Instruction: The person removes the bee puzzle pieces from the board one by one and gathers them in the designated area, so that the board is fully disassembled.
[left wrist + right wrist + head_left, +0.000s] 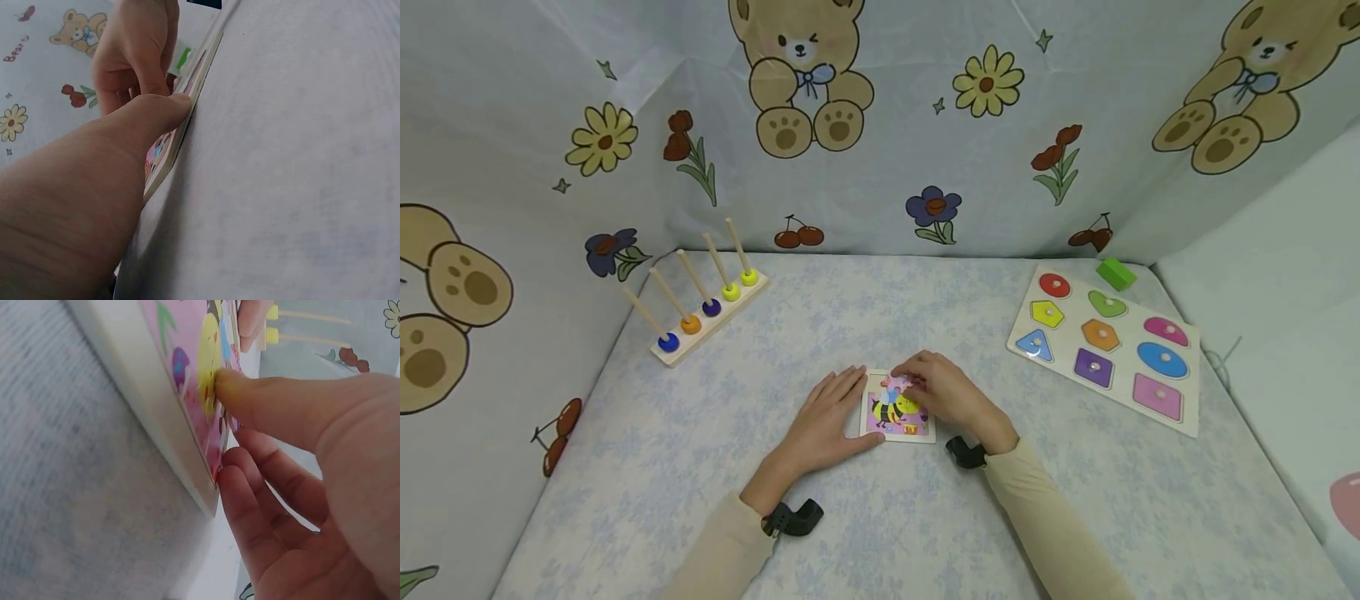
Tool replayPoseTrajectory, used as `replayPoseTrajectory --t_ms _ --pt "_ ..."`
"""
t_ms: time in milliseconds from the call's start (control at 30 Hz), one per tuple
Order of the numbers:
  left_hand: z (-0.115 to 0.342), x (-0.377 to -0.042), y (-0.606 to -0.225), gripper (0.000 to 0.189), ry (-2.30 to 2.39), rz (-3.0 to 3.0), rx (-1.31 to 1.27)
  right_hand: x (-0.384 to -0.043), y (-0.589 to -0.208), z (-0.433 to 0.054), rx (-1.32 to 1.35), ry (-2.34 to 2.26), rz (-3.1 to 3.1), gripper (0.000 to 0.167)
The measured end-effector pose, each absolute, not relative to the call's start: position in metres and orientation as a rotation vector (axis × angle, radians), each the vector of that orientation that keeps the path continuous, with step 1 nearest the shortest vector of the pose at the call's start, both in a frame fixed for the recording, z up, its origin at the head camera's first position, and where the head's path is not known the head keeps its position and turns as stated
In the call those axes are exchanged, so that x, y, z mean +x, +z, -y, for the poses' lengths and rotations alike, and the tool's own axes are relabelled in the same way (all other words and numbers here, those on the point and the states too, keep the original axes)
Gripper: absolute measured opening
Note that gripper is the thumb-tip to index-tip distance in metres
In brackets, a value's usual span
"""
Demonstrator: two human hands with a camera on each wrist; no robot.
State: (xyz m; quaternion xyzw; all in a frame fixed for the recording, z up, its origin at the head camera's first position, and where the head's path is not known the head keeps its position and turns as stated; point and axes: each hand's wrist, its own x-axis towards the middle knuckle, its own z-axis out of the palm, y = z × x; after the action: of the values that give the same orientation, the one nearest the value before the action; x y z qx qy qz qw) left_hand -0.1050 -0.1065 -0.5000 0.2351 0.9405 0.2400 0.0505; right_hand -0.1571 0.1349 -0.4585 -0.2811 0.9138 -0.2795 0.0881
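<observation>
A small square picture puzzle with a pale frame lies on the table, showing a yellow-and-black striped bee on pink. My left hand spreads along its left side, fingers extended towards the upper corner and thumb at the lower edge; the left wrist view has that thumb against the frame. Over the upper right part, my right hand pinches a puzzle piece with curled fingers, which partly hide it. In the right wrist view the right thumb lies at the yellow part of the picture.
A wooden peg stand with coloured rings stands at the back left. At the back right lies a shape board with knobbed pieces, and a green block sits behind it. A printed cloth hangs behind the table.
</observation>
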Motion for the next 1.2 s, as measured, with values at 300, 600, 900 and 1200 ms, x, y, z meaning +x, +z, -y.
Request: replayPoseTrajectory --t_ms 300,600,900,1200 --pt "0.107 -0.105 -0.502 0.1 0.728 -2.873 0.733 -0.158 -0.459 -0.137 -0.856 -0.781 -2.734 0.033" --pt "0.107 -0.105 -0.501 0.1 0.735 -2.867 0.729 -0.157 -0.459 -0.139 -0.828 -0.777 -2.76 0.032" --pt "0.107 -0.105 -0.499 0.1 0.727 -2.863 0.73 -0.154 -0.456 -0.153 -0.831 -0.787 -2.777 0.032" --pt "0.107 -0.106 -0.502 0.101 0.732 -2.866 0.729 -0.15 -0.452 -0.177 -0.841 -0.892 -2.802 0.03"
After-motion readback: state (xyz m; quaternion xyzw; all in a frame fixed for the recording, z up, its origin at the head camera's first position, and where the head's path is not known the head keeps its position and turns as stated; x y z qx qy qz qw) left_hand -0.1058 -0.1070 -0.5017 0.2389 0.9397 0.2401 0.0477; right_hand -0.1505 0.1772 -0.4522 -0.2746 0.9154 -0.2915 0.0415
